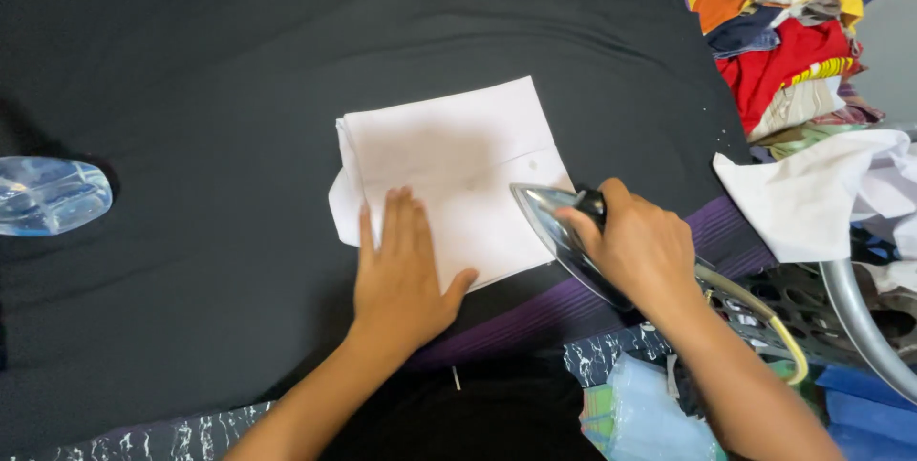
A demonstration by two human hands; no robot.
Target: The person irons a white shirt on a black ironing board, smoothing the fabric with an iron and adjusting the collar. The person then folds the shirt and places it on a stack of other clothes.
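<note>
A folded white cloth (458,160) lies on a black cloth-covered ironing surface (210,79). My left hand (401,275) rests flat on the white cloth's near left part, fingers together, holding nothing. My right hand (635,246) grips the black handle of a clothes iron (554,227). The iron is tilted, its shiny soleplate facing left, and its tip touches the white cloth's right edge. A cord (764,318) runs from the iron to the right.
A clear plastic water bottle (48,195) lies at the left edge. A heap of coloured clothes (788,50) is piled at the top right, with white fabric (821,193) below it. A metal frame (860,327) and blue plastic items (650,418) sit at the bottom right.
</note>
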